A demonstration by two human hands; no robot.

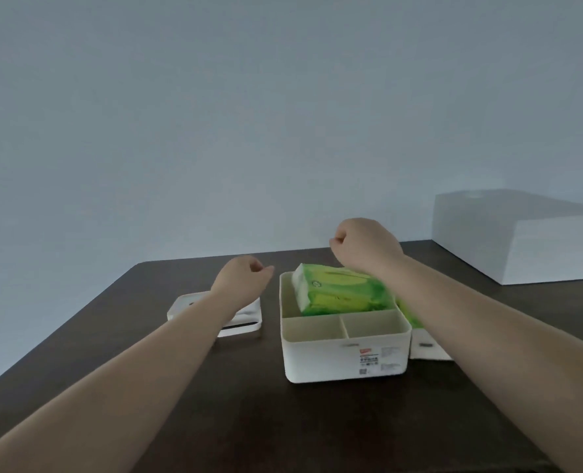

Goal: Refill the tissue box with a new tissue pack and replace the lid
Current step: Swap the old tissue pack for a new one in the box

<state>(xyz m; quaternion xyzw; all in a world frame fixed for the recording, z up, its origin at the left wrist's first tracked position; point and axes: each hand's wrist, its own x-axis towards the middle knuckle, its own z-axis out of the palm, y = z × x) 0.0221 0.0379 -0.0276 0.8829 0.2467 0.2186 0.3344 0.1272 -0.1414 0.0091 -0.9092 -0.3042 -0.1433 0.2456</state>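
A white tissue box [344,360] stands open on the dark table, with two small front compartments and a large rear one. A green tissue pack [338,293] lies tilted in the rear compartment, its left end raised above the rim. My right hand [365,245] hovers above the pack, fingers curled shut with nothing visible in them. The white lid [245,319] lies flat on the table left of the box. Above the lid's far edge is my left hand [242,276], fingers curled loosely, holding nothing. My left forearm hides part of the lid.
A second white item [426,346] with a bit of green behind it sits just right of the box, partly hidden by my right forearm. A large white box [522,240] stands at the back right. The dark table [215,404] ends at a wall behind.
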